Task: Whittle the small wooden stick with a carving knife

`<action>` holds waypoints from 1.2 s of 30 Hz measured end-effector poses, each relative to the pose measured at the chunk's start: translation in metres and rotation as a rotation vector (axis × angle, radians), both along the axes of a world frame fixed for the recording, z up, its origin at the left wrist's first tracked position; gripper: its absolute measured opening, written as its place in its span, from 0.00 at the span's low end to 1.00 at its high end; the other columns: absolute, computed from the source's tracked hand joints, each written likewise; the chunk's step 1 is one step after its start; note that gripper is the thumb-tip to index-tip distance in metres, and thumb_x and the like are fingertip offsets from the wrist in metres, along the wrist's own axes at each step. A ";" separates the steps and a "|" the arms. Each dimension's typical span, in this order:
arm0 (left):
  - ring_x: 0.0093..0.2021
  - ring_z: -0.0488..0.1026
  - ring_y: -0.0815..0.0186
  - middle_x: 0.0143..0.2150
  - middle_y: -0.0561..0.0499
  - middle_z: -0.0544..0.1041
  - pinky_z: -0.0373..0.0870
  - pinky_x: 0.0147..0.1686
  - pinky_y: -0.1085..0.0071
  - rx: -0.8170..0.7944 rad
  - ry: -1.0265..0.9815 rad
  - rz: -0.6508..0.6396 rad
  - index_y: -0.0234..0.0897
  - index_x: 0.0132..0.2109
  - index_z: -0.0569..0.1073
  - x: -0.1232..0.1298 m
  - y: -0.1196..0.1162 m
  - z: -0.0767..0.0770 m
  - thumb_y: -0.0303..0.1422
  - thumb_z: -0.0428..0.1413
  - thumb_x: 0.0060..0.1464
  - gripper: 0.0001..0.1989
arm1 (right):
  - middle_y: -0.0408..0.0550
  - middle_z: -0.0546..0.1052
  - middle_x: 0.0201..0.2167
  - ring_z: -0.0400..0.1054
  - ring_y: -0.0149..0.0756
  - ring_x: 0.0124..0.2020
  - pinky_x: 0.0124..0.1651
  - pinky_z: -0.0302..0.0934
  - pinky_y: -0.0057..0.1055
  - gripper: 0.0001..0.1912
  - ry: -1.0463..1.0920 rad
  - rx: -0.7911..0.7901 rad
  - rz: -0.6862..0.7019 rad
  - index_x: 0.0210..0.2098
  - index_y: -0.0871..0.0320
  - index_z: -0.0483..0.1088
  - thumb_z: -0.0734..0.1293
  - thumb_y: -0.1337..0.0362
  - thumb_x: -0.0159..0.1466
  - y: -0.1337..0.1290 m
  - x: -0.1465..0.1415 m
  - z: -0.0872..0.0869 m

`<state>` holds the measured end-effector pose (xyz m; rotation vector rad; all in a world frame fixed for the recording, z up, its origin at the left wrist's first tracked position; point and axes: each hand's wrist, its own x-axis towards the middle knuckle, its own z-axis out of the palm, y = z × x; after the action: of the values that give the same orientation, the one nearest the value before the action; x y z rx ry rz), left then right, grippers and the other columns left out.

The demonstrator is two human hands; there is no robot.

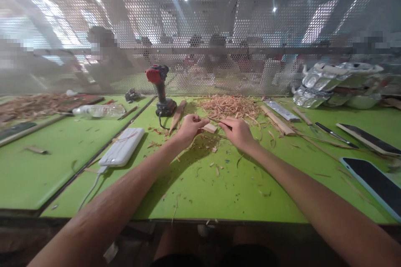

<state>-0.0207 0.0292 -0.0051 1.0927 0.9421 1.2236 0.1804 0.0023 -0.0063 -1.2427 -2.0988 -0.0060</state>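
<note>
My left hand (pixel 188 130) is closed in a pinch over the middle of the green table, with thumb and forefinger pointing right. A small pale wood block (pixel 210 128) shows right by its fingertips; I cannot tell whether the hand grips it or it lies behind. My right hand (pixel 238 134) is closed a little to the right, its fingers on a thin, dark, narrow piece (pixel 214 119) that points toward the left hand. Whether this is a blade or a wood strip is too small to tell. A pile of wood shavings (pixel 232 106) lies just beyond both hands.
A red and black cordless drill (pixel 161 89) stands behind my left hand, beside a pointed wood piece (pixel 178 116). On the left are a white power bank (pixel 123 147) and a plastic bottle (pixel 99 110). Phones (pixel 372 183), a pen (pixel 336 134) and foil-wrapped bundles (pixel 326 81) lie right. A perforated screen (pixel 200 21) stands behind.
</note>
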 end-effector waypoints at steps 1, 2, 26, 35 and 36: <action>0.27 0.71 0.73 0.28 0.55 0.71 0.66 0.27 0.76 0.001 0.006 -0.005 0.38 0.28 0.59 0.001 -0.001 0.000 0.27 0.73 0.44 0.26 | 0.51 0.81 0.34 0.71 0.39 0.31 0.33 0.64 0.35 0.17 -0.008 0.005 0.001 0.43 0.54 0.83 0.62 0.60 0.75 -0.002 -0.002 -0.001; 0.28 0.71 0.73 0.29 0.54 0.72 0.67 0.28 0.75 -0.001 0.012 -0.007 0.38 0.28 0.59 0.002 -0.002 0.001 0.27 0.73 0.44 0.26 | 0.51 0.81 0.34 0.71 0.39 0.31 0.33 0.64 0.35 0.16 -0.013 0.009 -0.003 0.44 0.55 0.83 0.62 0.60 0.75 -0.003 -0.003 -0.002; 0.23 0.67 0.75 0.25 0.53 0.72 0.62 0.25 0.76 0.027 0.008 -0.086 0.39 0.26 0.59 0.001 0.000 0.001 0.19 0.66 0.51 0.22 | 0.51 0.83 0.38 0.74 0.40 0.32 0.31 0.65 0.36 0.15 -0.036 0.013 -0.018 0.47 0.53 0.84 0.64 0.63 0.73 -0.001 0.003 -0.001; 0.21 0.68 0.75 0.23 0.56 0.69 0.65 0.24 0.76 -0.053 0.057 -0.028 0.39 0.27 0.58 0.002 -0.003 0.006 0.18 0.66 0.53 0.23 | 0.51 0.83 0.33 0.72 0.40 0.28 0.27 0.63 0.36 0.17 -0.003 0.018 -0.155 0.41 0.54 0.84 0.62 0.61 0.74 0.012 0.018 -0.006; 0.21 0.67 0.75 0.23 0.56 0.69 0.66 0.24 0.76 -0.063 0.065 0.003 0.39 0.27 0.58 0.001 -0.003 0.006 0.19 0.66 0.53 0.24 | 0.52 0.82 0.32 0.72 0.41 0.28 0.28 0.64 0.37 0.18 0.021 0.028 -0.184 0.39 0.54 0.84 0.62 0.60 0.74 0.015 0.024 -0.006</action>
<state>-0.0192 0.0266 0.0006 1.0869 1.0258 1.1584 0.2040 0.0172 -0.0124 -1.4079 -1.9534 -0.1041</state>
